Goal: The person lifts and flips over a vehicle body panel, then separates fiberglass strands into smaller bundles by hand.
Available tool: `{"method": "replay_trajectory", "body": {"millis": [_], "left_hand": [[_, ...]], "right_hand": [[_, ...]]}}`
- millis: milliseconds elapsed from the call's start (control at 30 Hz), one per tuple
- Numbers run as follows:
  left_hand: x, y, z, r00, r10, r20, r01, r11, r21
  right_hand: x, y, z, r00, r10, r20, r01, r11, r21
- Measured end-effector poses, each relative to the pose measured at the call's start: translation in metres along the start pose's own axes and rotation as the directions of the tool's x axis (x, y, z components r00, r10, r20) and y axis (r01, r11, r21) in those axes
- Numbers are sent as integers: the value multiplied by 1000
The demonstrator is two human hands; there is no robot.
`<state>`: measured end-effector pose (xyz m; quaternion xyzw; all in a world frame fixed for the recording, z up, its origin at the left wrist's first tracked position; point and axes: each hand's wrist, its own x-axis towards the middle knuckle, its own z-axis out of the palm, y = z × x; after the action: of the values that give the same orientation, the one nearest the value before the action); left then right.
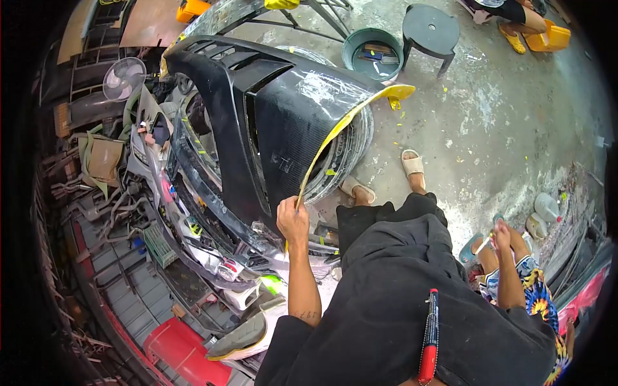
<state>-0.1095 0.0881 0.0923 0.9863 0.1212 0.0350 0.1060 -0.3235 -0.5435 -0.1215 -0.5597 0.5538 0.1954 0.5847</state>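
My left hand (293,220) is closed around the lower tip of a yellow edging strip (351,116), which looks like tape. The strip runs along the curved rim of a black car body panel (296,109) with a carbon-weave surface and vent slots. A short end of yellow hangs below my fingers. Over to the right, away from the panel, my right hand (502,237) pinches a thin whitish stick (484,244), too small to identify. A marker pen (430,338) with a red cap hangs on the front of my black shirt.
Beyond the panel are a green tub (373,55) with tools and a grey stool (431,31). Car parts (212,238) crowd the left. A person in patterned shorts (539,289) is close on my right; another person (515,19) is at the upper right.
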Motion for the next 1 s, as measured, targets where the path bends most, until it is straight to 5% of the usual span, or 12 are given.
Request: {"method": "replay_trajectory", "body": {"millis": [133, 200, 467, 567, 700, 1000], "left_hand": [[-4, 5, 7, 998, 10, -60, -6, 998, 62], [-5, 5, 7, 997, 17, -77, -8, 993, 118], [-3, -2, 2, 997, -67, 30, 66, 998, 21], [11, 34, -14, 978, 93, -187, -75, 992, 104], [48, 74, -11, 956, 227, -188, -216, 973, 82], [67, 75, -4, 974, 214, -76, -214, 977, 10]], "right_hand": [[-7, 13, -5, 998, 65, 11, -63, 990, -128], [10, 24, 1, 987, 36, 153, -22, 996, -92], [-15, -49, 67, 973, -25, 231, 80, 969, -234], [-22, -55, 67, 984, -8, 178, 58, 959, -277], [-27, -54, 62, 978, -22, 210, 75, 965, -252], [-32, -14, 38, 995, -24, 98, 42, 982, -185]]}}
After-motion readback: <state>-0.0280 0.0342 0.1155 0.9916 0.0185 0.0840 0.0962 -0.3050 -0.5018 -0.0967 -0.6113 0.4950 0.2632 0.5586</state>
